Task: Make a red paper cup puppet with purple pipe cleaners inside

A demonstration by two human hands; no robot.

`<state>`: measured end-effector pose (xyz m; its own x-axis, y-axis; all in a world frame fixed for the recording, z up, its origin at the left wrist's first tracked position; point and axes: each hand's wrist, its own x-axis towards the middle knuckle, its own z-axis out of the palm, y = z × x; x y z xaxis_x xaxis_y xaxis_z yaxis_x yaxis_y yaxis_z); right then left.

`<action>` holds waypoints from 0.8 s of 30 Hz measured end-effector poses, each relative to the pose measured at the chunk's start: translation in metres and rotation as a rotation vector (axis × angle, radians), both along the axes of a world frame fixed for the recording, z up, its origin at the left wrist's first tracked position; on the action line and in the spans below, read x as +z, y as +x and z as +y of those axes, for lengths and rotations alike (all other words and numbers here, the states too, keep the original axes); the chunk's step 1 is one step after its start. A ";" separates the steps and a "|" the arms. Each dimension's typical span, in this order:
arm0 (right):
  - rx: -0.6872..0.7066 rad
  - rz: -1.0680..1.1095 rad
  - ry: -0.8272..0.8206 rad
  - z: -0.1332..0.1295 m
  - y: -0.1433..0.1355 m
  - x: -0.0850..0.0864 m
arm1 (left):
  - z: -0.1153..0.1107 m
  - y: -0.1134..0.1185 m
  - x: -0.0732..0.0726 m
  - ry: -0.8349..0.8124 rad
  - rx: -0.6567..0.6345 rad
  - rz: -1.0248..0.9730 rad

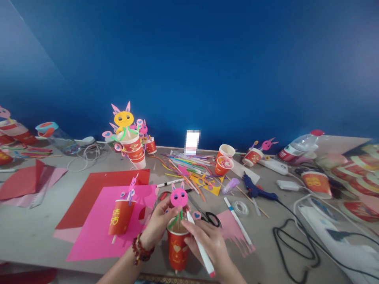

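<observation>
A pink paper bunny face (179, 197) with drawn eyes stands on green strips above a red paper cup (177, 252). My left hand (161, 221), a beaded bracelet at its wrist, pinches the lower edge of the bunny face between thumb and fingers. Held like a pen in my right hand (211, 240) is a white marker (199, 246) with a red end, its tip close to the face's right side. The cup stays upright between both hands, and my right fingers reach its rim. A small pink disc with a blue heart (196, 215) shows beside the marker.
Pink paper (97, 221) bears another decorated cup (122, 217) on the left. Black-handled scissors (213, 219) lie behind my right hand. Farther right are a capped marker (237, 221), clear tape (241, 208) and a blue glue gun (256, 189) with its cord. Stacked bunny cups (133, 146) stand behind.
</observation>
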<state>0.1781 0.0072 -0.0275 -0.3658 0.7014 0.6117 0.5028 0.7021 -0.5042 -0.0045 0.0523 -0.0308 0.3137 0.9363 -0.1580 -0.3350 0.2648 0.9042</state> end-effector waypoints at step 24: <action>-0.212 0.480 -0.037 0.033 -0.015 0.012 | -0.002 0.010 -0.008 0.156 0.111 0.221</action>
